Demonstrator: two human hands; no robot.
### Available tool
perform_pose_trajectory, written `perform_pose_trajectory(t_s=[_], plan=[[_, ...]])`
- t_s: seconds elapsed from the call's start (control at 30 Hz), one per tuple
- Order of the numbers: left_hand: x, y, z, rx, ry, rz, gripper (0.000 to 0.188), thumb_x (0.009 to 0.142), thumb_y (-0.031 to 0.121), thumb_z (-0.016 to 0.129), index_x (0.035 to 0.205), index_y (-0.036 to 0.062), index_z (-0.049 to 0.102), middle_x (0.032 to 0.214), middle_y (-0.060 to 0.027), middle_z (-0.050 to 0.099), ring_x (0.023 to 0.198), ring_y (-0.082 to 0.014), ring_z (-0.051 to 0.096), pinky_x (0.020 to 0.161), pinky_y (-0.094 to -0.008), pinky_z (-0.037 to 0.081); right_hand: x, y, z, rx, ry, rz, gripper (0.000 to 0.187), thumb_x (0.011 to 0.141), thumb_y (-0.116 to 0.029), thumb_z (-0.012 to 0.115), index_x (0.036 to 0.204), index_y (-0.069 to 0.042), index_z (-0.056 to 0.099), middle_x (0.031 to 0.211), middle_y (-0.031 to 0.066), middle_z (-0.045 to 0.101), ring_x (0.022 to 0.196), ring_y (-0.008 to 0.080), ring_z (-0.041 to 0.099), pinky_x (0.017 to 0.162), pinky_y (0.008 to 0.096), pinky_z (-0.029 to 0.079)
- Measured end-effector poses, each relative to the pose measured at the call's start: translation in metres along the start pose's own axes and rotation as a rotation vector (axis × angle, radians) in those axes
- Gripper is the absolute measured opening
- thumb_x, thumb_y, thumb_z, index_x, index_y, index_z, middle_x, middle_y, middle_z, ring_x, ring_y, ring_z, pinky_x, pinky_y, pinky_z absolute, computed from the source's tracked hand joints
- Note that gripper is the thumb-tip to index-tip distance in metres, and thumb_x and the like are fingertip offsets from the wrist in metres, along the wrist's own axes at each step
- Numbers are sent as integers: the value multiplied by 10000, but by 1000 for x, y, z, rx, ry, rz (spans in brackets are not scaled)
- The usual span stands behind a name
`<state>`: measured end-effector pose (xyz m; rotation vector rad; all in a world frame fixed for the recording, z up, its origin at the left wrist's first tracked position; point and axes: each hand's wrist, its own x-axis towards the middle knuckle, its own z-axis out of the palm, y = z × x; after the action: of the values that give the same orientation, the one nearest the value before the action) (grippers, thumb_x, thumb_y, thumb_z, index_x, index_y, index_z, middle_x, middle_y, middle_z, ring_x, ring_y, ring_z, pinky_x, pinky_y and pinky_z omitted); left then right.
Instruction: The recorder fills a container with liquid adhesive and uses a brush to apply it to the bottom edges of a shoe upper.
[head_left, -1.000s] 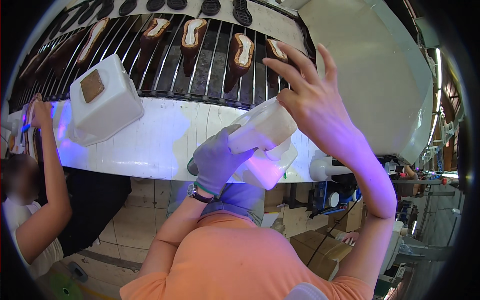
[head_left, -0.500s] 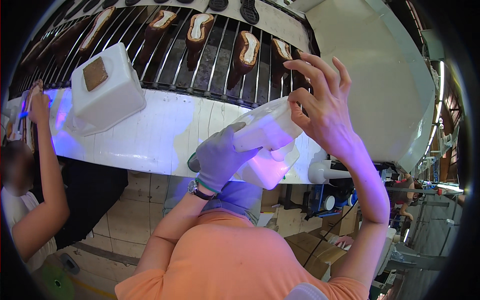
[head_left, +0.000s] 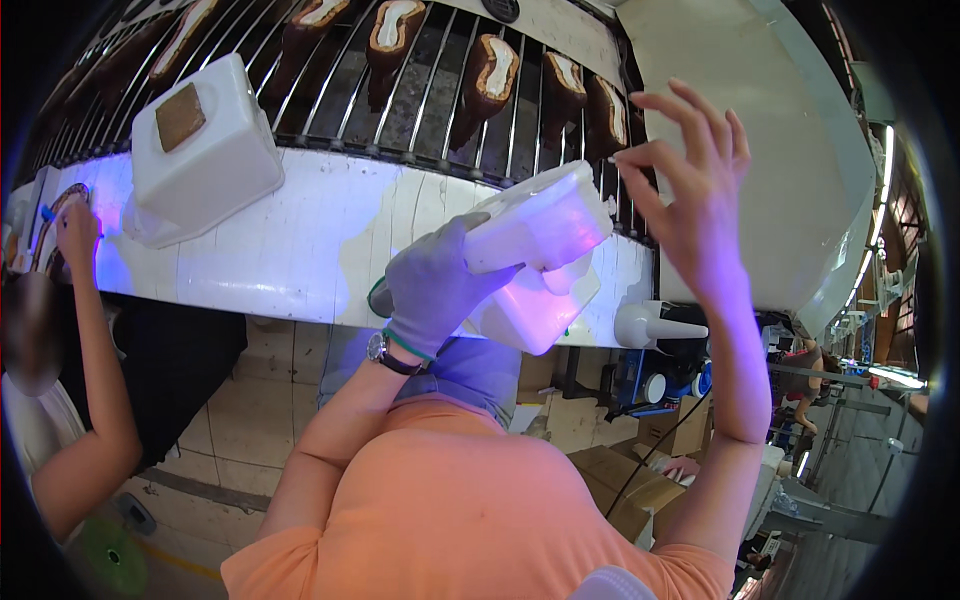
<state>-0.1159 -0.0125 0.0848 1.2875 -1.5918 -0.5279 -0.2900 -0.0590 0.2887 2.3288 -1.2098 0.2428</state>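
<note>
My left hand (head_left: 440, 275), in a grey glove with a green cuff, grips a whitish plastic container (head_left: 545, 225) from its left side and holds it tilted above the bench. My right hand (head_left: 690, 185) is bare and raised to the right of the container's rim, apart from it. Its thumb and forefinger are pinched together, the other fingers spread; whatever small thing sits at the fingertips is too small to name. Under the held container, a second white container (head_left: 535, 315) rests at the bench edge, lit purple.
Boots (head_left: 487, 85) stand sole-up on a roller conveyor (head_left: 350, 110) beyond the white bench (head_left: 300, 230). An upturned white tub (head_left: 205, 150) with a brown square is at left. A white spouted bottle (head_left: 655, 326) lies at right. A co-worker's hand (head_left: 75, 230) works on a shoe at far left.
My right hand has drawn away from the container's rim, up and to the right, still pinched. My left hand keeps its hold on the container. The view has shifted slightly.
</note>
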Motion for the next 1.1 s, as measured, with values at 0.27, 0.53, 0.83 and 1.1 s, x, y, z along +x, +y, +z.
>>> perform_pose_trajectory(t_s=[0.27,0.53,0.83,1.1], plan=[[5,1,-6,51,-89,-25,545,670,547,801,1011,143,670,673,-67,666,598,-262,681,549,-379,540,-29,-34,-10,52,-199,-19,145,758,-69,733,895,-96,696,1378,17,544,1377,263,398,1113,610,188],[53,33,9,188,-168,179,462,716,545,738,799,101,642,569,-78,620,537,-276,655,496,-398,517,-74,-9,3,212,180,346,107,813,-72,717,913,-110,718,1258,70,630,1303,317,472,1079,439,313],[101,69,43,360,-372,162,547,723,580,691,821,43,723,719,-179,693,699,-336,709,635,-437,563,-103,7,76,99,445,659,102,842,-232,724,879,-137,734,1209,11,643,1274,277,463,1058,470,250],[106,73,55,401,-347,189,572,713,595,700,810,32,722,739,-200,689,724,-359,704,659,-436,556,-94,-5,93,270,452,882,184,773,-299,779,819,-122,759,1175,13,650,1246,255,457,1049,482,229]])
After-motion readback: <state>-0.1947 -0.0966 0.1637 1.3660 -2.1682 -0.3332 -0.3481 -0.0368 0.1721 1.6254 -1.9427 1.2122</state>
